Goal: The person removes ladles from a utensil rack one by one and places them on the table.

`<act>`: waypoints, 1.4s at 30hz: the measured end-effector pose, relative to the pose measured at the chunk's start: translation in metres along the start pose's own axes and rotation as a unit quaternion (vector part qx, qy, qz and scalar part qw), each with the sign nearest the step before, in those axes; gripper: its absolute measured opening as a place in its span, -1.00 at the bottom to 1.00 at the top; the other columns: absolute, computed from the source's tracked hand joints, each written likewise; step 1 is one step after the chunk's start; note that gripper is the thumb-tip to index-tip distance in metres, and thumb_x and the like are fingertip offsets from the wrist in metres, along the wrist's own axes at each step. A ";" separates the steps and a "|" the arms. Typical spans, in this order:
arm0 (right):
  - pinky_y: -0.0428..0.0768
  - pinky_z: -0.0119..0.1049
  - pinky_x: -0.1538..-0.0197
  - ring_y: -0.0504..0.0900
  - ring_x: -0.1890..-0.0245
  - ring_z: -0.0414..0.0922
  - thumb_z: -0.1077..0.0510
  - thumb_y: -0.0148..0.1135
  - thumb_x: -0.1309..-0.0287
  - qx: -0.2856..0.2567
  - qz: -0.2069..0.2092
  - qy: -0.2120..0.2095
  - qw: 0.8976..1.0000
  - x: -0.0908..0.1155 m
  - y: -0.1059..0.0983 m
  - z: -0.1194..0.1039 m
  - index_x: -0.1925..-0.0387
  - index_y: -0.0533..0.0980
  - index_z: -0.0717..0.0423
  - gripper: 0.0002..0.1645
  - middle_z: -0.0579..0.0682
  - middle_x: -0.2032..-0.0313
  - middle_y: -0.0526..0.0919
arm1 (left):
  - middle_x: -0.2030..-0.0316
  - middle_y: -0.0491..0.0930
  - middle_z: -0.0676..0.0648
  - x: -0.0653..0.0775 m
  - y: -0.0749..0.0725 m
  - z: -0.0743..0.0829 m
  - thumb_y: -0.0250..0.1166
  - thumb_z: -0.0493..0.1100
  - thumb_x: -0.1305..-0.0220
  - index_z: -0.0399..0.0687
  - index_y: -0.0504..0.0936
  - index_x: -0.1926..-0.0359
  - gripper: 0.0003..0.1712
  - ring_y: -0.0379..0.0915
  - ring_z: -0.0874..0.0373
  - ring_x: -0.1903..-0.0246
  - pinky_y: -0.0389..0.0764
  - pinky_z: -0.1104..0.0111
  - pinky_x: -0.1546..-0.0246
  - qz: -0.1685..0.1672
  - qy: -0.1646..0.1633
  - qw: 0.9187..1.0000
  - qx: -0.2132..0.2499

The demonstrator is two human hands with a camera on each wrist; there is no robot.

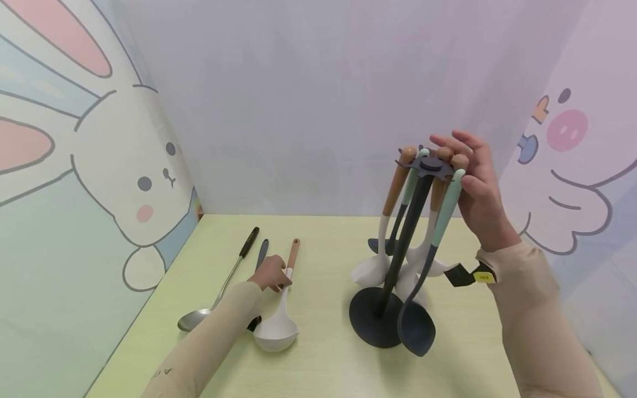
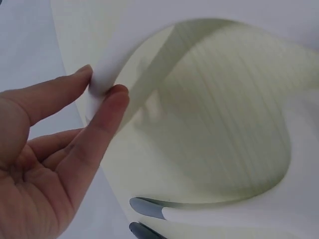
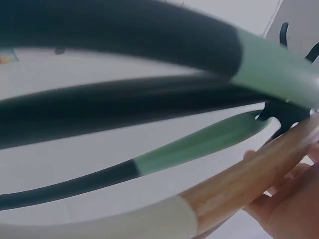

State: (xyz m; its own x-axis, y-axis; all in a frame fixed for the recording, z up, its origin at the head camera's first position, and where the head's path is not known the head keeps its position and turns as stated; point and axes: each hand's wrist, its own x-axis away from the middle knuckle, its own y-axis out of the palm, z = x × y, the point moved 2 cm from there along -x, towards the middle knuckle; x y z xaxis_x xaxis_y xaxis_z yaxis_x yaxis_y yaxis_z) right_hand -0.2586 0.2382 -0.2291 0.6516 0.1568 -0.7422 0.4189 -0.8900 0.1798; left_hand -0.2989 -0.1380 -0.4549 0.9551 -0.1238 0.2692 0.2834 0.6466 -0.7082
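Note:
A white ladle (image 1: pixel 276 331) with a wooden handle lies on the left half of the table. My left hand (image 1: pixel 270 273) pinches its shaft just below the wood; the left wrist view shows thumb and fingertips on the white shaft (image 2: pixel 110 64). A black utensil stand (image 1: pixel 409 237) on the right carries several hanging utensils. My right hand (image 1: pixel 480 190) is at its top, the thumb beside the mint handle (image 1: pixel 448 207) of a dark ladle (image 1: pixel 417 329). Its other fingers reach loosely behind the wooden handle ends. In the right wrist view, a wooden handle (image 3: pixel 249 179) partly hides this hand.
To the left of my left hand lie a steel ladle (image 1: pixel 194 319) with a black handle and a utensil with a dark grey handle (image 1: pixel 262 252), mostly covered by my arm. White-headed utensils (image 1: pixel 371 270) hang around the stand. Cartoon-printed cloth walls (image 1: pixel 308 110) border the pale table (image 1: pixel 323 365).

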 end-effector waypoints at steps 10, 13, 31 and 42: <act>0.42 -0.42 -0.21 0.27 -0.37 0.08 0.38 0.28 -0.05 0.145 0.055 0.005 0.988 0.007 0.029 -0.020 -0.32 0.27 0.11 -0.22 0.15 -0.31 0.36 | 0.28 0.65 -0.29 0.002 -0.005 0.008 0.45 -0.44 -0.09 -0.62 0.38 -0.21 -0.31 0.67 0.02 0.42 0.69 0.33 0.48 -0.014 0.009 1.000 -0.019; 0.43 -0.46 -0.17 0.25 -0.35 0.07 0.35 0.25 -0.07 0.164 0.076 0.016 0.983 0.007 0.034 -0.019 -0.27 0.31 0.11 -0.31 0.13 -0.23 0.40 | 0.20 0.62 -0.32 0.004 -0.005 0.010 0.47 -0.39 -0.09 -0.60 0.41 -0.19 -0.32 0.66 0.04 0.42 0.69 0.33 0.48 -0.016 0.010 0.999 -0.032; 0.43 -0.46 -0.14 0.42 -0.20 0.01 0.28 0.15 -0.09 0.205 0.081 -0.019 0.975 0.008 0.032 -0.010 -0.12 0.35 0.12 -0.49 0.08 -0.08 0.52 | -0.12 0.56 -0.31 0.009 -0.032 0.040 0.30 -0.20 -0.32 -0.30 0.27 -0.42 -0.28 0.56 -0.21 -0.02 0.61 0.02 0.08 0.148 0.110 0.983 -0.014; 0.43 -0.43 -0.09 0.51 -0.06 -0.07 0.23 0.15 -0.12 0.232 0.067 -0.064 0.968 0.007 0.024 -0.005 -0.13 0.43 0.08 -0.52 0.02 -0.03 0.61 | -0.39 0.27 -0.25 0.020 -0.025 0.086 0.36 -0.25 -0.28 -0.14 0.18 -0.50 -0.16 0.31 -0.18 -0.30 0.46 -0.01 -0.20 0.106 0.215 0.956 0.168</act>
State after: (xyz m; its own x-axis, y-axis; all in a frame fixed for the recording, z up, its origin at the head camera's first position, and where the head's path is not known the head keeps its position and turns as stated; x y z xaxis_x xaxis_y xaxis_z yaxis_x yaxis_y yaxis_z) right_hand -0.2411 0.2204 -0.2271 0.5834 -0.0011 -0.8122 -0.0130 -0.9999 -0.0079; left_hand -0.2941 -0.0917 -0.3756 0.9557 -0.2141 -0.2020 0.1043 0.8881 -0.4477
